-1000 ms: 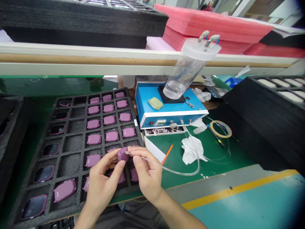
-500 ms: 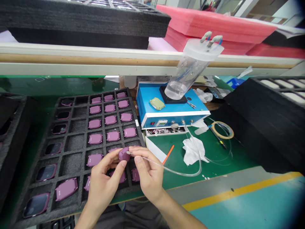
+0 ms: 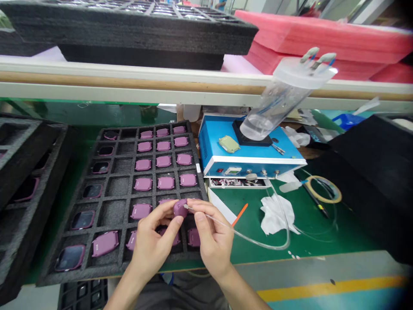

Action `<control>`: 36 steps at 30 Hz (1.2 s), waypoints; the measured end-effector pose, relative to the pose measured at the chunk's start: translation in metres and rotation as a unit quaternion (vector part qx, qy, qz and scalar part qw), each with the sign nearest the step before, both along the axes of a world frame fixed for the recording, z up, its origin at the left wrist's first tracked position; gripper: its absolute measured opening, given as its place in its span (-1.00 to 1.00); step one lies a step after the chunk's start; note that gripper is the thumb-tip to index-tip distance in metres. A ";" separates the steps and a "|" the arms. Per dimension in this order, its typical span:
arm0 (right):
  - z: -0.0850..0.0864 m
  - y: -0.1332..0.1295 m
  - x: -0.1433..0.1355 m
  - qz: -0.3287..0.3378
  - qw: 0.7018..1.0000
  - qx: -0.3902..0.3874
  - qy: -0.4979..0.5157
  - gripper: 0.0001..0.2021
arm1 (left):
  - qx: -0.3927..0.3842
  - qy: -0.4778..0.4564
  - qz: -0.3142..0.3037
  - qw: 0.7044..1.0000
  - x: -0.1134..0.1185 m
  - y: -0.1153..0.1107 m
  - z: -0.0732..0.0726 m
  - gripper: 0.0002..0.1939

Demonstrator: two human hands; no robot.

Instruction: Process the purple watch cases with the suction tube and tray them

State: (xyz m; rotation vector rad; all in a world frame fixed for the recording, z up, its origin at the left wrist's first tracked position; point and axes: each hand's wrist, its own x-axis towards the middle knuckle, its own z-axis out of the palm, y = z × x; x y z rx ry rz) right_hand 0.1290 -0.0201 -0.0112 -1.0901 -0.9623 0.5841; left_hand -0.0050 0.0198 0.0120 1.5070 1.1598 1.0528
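Between the fingertips of my left hand (image 3: 158, 239) is a purple watch case (image 3: 180, 208), held edge-on above a black foam tray (image 3: 114, 211). My right hand (image 3: 213, 234) pinches the end of a clear thin tube (image 3: 258, 244), and its small tip meets the side of the case. Whether the tip sits in a hole there is too small to tell. The tube runs in a loop to a blue machine box (image 3: 254, 163). In the tray's cells lie several purple watch cases (image 3: 143, 184) and, down the left column, units with dark screens (image 3: 82, 219).
A clear cylinder with liquid (image 3: 271, 107) and a pale green watch case (image 3: 229, 144) stand on the box. Right of my hands lie an orange stick (image 3: 240, 214), crumpled white tissue (image 3: 277, 213) and a tape roll (image 3: 323, 189). More foam trays (image 3: 35, 181) are stacked at left; a shelf edge (image 3: 129, 89) crosses behind.
The view has shifted, so the scene sits further right, with more of the left trays showing. Both hands keep the same hold on the watch case and tube.
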 end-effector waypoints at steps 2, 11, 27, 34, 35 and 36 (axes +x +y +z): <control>0.000 0.000 0.000 0.000 1.000 0.002 0.001 -0.82 | 0.004 -0.001 0.002 1.000 0.000 0.000 0.000 -0.73; 0.003 0.004 0.000 0.003 1.000 0.017 0.004 -0.81 | 0.017 -0.002 0.005 1.000 -0.001 0.003 0.000 -0.74; -0.004 0.001 0.001 0.000 1.000 0.015 -0.003 -0.82 | 0.034 0.010 0.001 0.999 0.000 0.001 -0.004 -0.75; -0.016 -0.018 -0.001 -0.019 1.000 -0.018 0.001 -0.87 | 0.156 0.142 -0.010 0.977 -0.012 -0.017 -0.002 -0.70; -0.016 -0.019 -0.001 -0.018 1.000 -0.016 0.014 -0.88 | 0.183 0.181 -0.005 0.966 -0.021 -0.014 0.001 -0.70; -0.014 -0.020 -0.002 -0.016 0.999 -0.015 0.026 -0.89 | 0.205 0.225 0.004 0.952 -0.033 -0.009 0.005 -0.69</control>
